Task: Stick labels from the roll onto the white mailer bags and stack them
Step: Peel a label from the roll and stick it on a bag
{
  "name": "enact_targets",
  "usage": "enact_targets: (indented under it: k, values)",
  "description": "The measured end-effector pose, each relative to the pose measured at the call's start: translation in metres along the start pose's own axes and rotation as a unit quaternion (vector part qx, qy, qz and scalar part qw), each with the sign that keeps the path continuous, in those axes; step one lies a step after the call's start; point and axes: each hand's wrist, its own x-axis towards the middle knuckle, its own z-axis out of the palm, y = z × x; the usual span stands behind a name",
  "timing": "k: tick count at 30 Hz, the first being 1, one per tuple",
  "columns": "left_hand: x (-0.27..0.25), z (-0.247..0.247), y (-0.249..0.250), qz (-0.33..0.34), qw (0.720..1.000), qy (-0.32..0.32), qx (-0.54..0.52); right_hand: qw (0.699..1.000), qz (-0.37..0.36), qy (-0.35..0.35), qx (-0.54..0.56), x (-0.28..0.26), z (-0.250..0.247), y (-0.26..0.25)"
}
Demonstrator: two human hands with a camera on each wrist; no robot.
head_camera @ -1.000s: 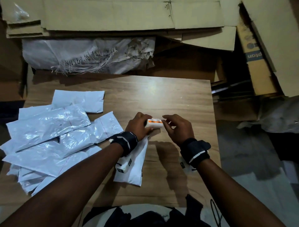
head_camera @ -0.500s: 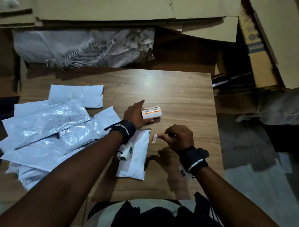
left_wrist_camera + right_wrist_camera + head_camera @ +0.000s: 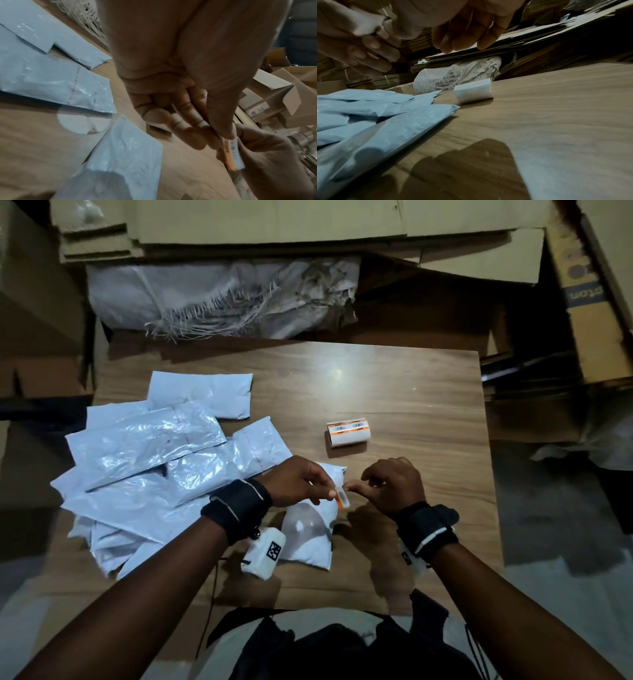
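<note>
Above the white mailer bag on the tabletop, a small label is pinched by left hand and right hand; curling onto itself is risked.

I count one label roll lying on the table, and one loose label held between two hands, left and right. One mailer bag lies by itself under the hands; the heap beside it shows at least six more bags, though overlap hides the exact number. Behind the table I see one frayed sack and several flattened cartons, too stacked to count
</note>
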Motion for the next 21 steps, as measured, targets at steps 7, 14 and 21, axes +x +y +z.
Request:
enact_targets:
  k: [7, 14, 21]
  values:
    - [-0.027, 0.021, -0.057, -0.065, 0.977, 0.157, -0.131, 0.945, 0.226, -0.208, 0.113, -0.020, 0.016, -0.016]
    - [-0.030, 0.035, -0.077, -0.169, 0.907, 0.205, -0.328, 0.791, 0.432, -0.176, 0.397, -0.024, 0.038, -0.057]
    - [-0.012, 0.026, -0.073, -0.158, 0.908, 0.168, -0.350, 0.753, 0.481, -0.116, 0.434, -0.012, 0.052, -0.066]
